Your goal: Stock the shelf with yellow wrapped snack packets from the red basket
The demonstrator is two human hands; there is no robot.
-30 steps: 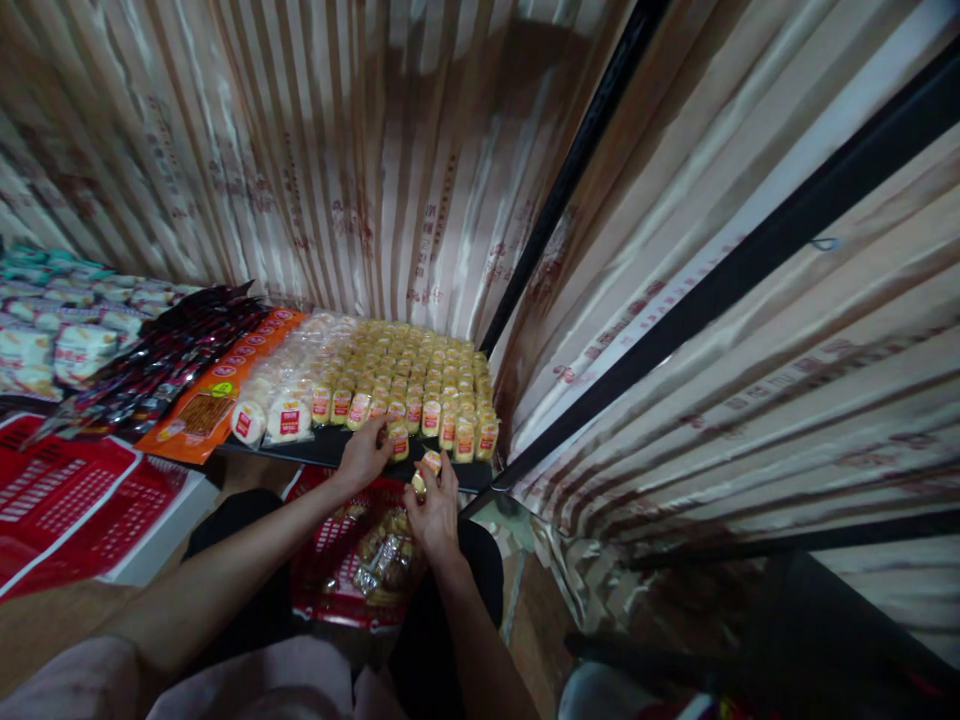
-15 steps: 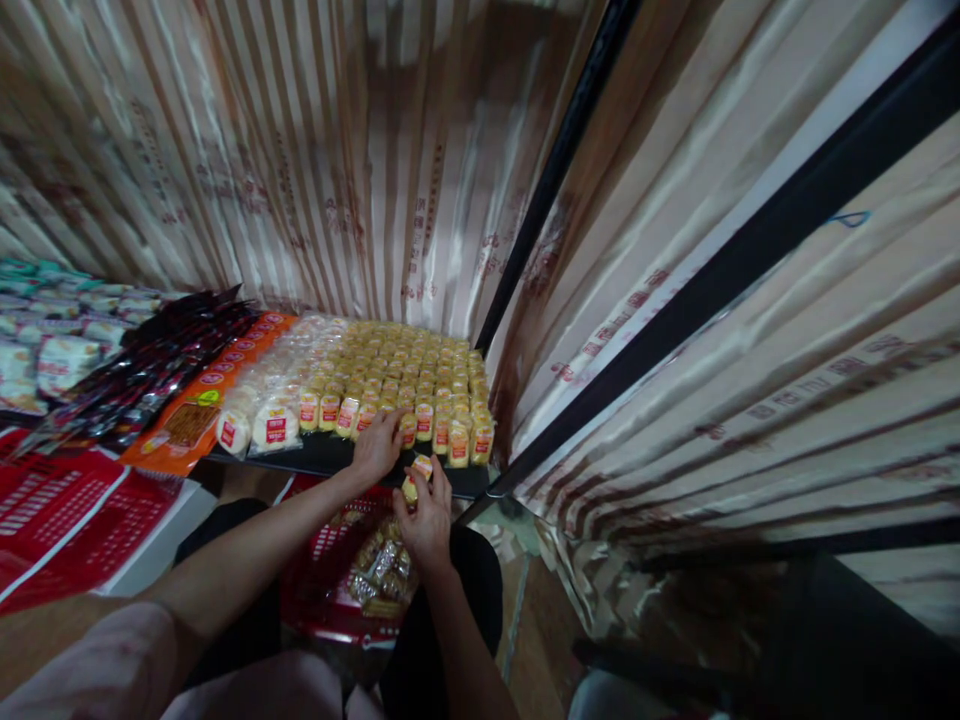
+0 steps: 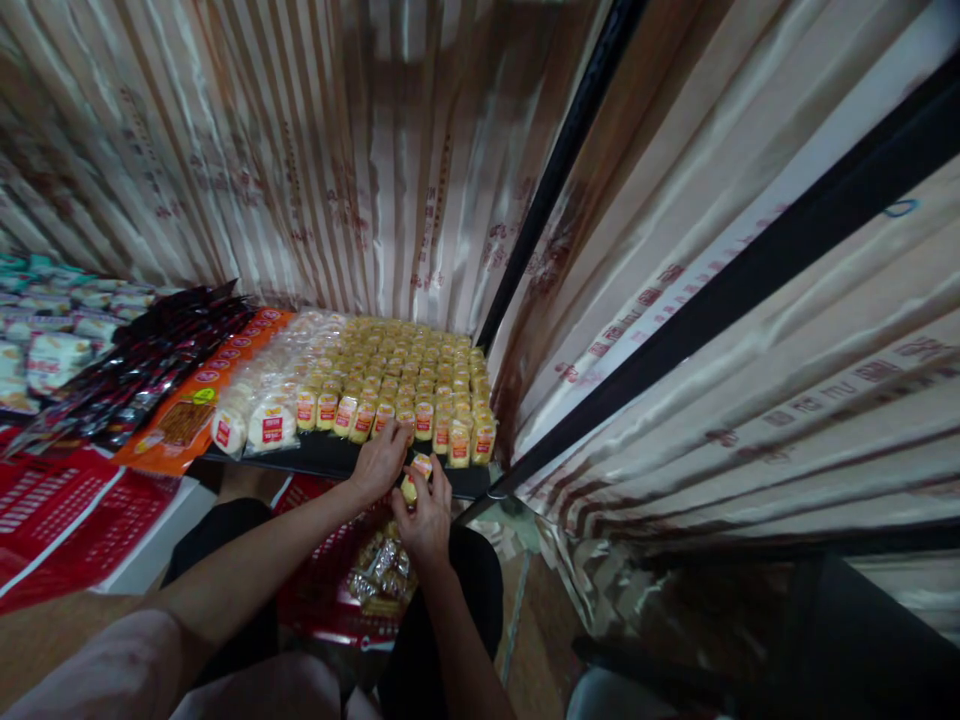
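Observation:
My right hand [image 3: 426,515] pinches a small yellow wrapped snack pack [image 3: 415,479] with a red and white label, just off the front edge of a black shelf [image 3: 322,452]. Beside it, my left hand [image 3: 381,462] reaches over that edge with its fingers bent and close together. Its fingertips are at the front row of upright yellow snack packs [image 3: 423,421]; what they grip, if anything, is hidden. Many such packs stand in tight rows on the shelf.
Below the shelf, a red basket [image 3: 319,590] holds several wrapped packs [image 3: 384,570]. Left on the shelf are white round packs [image 3: 271,426], an orange bag [image 3: 176,425] and dark packets [image 3: 161,360]. A black post [image 3: 551,180] and pleated curtains [image 3: 675,400] border the right.
My left hand's fingers have drawn closer together at the front row and shifted slightly toward my right hand. My right hand keeps the snack pack in nearly the same place.

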